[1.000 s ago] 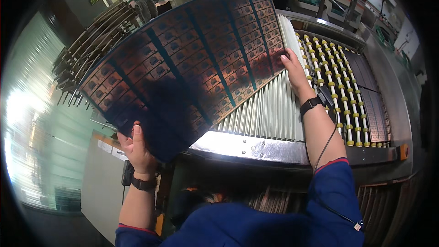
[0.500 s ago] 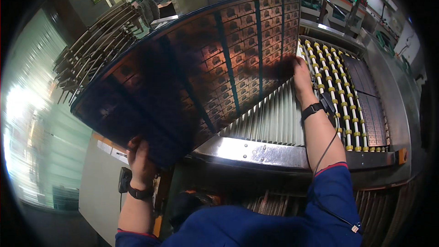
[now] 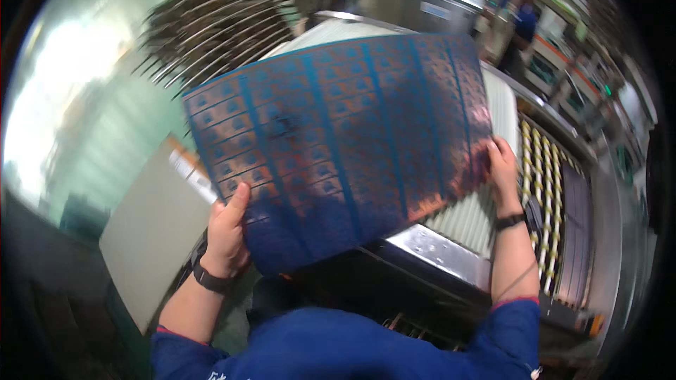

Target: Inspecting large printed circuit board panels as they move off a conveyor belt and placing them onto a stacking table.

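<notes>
A large, thin circuit board panel point(image 3: 352, 141), copper-coloured with blue strips and rows of repeated patterns, is held up in front of me, tilted. My left hand point(image 3: 229, 232) grips its lower left edge, thumb lying on the face. At the right edge my right hand point(image 3: 502, 172) is closed on the panel, thumb up. The fingers behind the board are hidden. Both wrists wear black bands. Beneath the panel's right end lies the white ribbed roller bed point(image 3: 468, 222), partly covered by it.
Yellow-ringed rollers point(image 3: 539, 176) run at the right, with another dark panel point(image 3: 576, 232) on them. A metal rack of rods point(image 3: 232, 17) stands at the far left. Left of me is a pale board point(image 3: 151, 229). A person point(image 3: 524, 24) stands at the back right.
The panel has swung so its patterned face shows more fully and brighter. My left hand has risen, its thumb now on the face. The view has turned, shifting the rollers rightward.
</notes>
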Demonstrator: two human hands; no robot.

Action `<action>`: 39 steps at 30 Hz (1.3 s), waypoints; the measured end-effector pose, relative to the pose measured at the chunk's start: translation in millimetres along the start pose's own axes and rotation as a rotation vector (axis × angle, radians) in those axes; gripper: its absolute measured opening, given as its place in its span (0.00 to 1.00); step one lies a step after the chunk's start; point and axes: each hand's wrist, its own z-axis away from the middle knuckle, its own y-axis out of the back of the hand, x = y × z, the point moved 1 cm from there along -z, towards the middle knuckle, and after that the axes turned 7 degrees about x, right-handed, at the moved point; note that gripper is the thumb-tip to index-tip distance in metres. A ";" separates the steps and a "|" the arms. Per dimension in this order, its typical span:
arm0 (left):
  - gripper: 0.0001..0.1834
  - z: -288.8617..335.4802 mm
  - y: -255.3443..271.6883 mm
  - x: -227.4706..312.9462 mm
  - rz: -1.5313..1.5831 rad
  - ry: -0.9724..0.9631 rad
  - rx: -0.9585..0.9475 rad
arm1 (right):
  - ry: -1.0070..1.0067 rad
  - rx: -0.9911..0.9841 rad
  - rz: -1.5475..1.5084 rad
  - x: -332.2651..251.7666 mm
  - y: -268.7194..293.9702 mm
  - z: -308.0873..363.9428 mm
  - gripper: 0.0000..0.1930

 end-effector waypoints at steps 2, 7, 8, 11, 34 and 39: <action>0.20 18.2 26.7 12.3 0.063 0.119 0.054 | 0.017 -0.163 0.015 -11.9 -14.9 14.2 0.18; 0.16 78.8 91.7 26.6 0.251 -0.001 0.246 | 0.067 -0.291 0.218 -39.8 -57.6 33.4 0.26; 0.15 91.0 105.5 29.5 0.267 -0.015 0.332 | 0.044 -0.305 0.226 -44.9 -66.3 34.5 0.25; 0.13 129.1 142.6 28.3 0.283 -0.156 0.456 | 0.013 -0.355 0.250 -58.6 -96.0 37.3 0.25; 0.31 210.4 375.9 -16.3 0.537 -0.568 1.528 | -0.119 -0.838 -0.124 -55.9 -265.2 133.2 0.16; 0.31 213.3 389.8 -89.6 0.621 -0.426 1.503 | -0.089 -0.814 -0.075 -53.1 -262.4 131.8 0.16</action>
